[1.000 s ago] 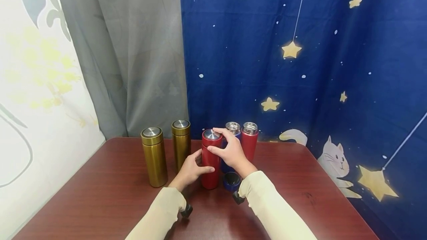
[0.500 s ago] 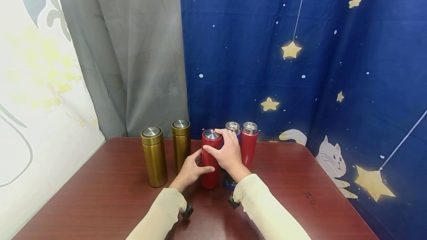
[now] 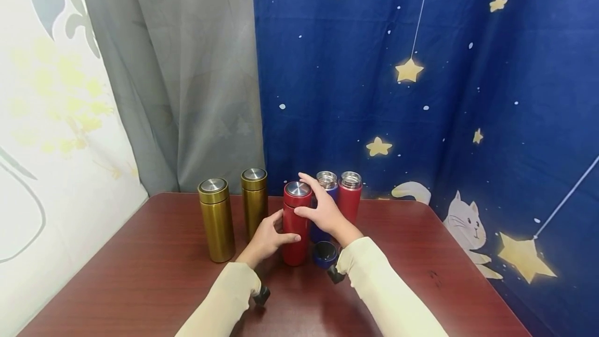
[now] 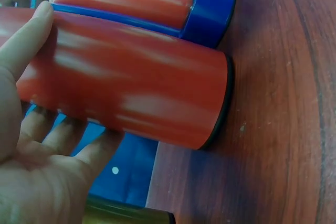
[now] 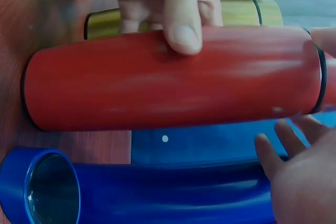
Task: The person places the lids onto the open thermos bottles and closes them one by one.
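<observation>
A red thermos [image 3: 294, 254] stands upright on the table with its silver-topped lid [image 3: 298, 189] on. My left hand [image 3: 264, 237] grips its body from the left; the left wrist view shows the thumb and fingers on opposite sides of the red body [image 4: 152, 87]. At the top, my right hand [image 3: 325, 213] spans the lid, thumb in front and index finger around the back rim. The right wrist view shows the right hand's other fingers [image 5: 291, 139] spread loosely beside the lid seam. Just right of the thermos base, a blue lid [image 3: 324, 255] lies with its hollow side showing.
Behind my right hand stand a blue thermos [image 3: 320, 235] and another red thermos [image 3: 349, 205], both without lids. Two gold thermoses [image 3: 217, 233] with lids on stand at the left. The dark red table [image 3: 140, 280] ends at grey and blue curtains [image 3: 337, 77].
My right hand turned on the lid, its thumb moving left, then swung back right with the index finger slightly raised. My left hand and the red thermos stay in place.
</observation>
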{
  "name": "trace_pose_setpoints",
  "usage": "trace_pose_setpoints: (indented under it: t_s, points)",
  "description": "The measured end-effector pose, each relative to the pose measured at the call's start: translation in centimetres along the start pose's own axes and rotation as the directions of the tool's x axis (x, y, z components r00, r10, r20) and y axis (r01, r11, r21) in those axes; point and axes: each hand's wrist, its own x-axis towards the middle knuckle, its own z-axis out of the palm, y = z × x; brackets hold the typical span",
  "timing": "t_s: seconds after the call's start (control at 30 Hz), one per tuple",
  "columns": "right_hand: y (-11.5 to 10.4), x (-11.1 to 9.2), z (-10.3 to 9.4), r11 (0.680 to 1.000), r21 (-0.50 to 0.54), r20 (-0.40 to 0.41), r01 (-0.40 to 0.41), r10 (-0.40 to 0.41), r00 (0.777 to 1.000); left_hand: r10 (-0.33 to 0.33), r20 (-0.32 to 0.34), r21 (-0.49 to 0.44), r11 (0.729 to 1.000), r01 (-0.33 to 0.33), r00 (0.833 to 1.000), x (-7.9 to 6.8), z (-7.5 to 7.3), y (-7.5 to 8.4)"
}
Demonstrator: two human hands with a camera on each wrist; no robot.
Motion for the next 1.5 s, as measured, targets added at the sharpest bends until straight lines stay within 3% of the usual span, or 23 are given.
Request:
trace_pose_setpoints:
  t_s: [0.1,0.27,0.37,0.5,0.73,0.9,1.3,1.5]
  points:
    - [-0.9,-0.1,-0.7,0.997,0.071,0.066,0.0,-0.004,0.998,0.001,0.022,0.006,1.0,-0.001,1.0,0.0,-0.1,0.0]
    - [-1.1,-0.2,-0.8,0.996,0.087,0.072,-0.011,0.005,0.997,0.005,0.032,0.006,1.0,-0.005,0.999,0.0,-0.1,-0.2]
    - [0.5,0.0,-0.5,0.998,0.055,0.048,0.004,-0.007,0.999,-0.01,0.02,0.005,1.0,0.01,1.0,0.0,-0.1,-0.2]
    - [0.4,-0.1,-0.4,1.0,0.001,0.01,-0.018,0.018,1.0,-0.015,0.017,0.005,1.0,0.015,1.0,-0.1,0.0,0.1]
    - [-0.1,-0.3,0.0,0.993,-0.098,-0.087,-0.068,0.059,0.994,0.009,0.045,0.0,1.0,-0.009,0.999,-0.9,-0.3,3.1]
    - [-0.2,-0.4,0.5,0.98,-0.18,-0.165,-0.082,0.052,0.985,0.009,0.043,0.005,1.0,-0.01,0.999,-1.0,-0.2,3.5]
    - [-0.5,-0.9,2.2,0.918,-0.392,-0.326,-0.058,-0.079,0.942,-0.001,0.03,0.02,1.0,0.0,1.0,-1.1,-0.1,3.5]
    - [-0.5,-1.1,2.4,0.89,-0.455,-0.332,-0.021,-0.148,0.932,-0.014,0.023,0.019,1.0,0.014,1.0,-1.1,-0.1,3.7]
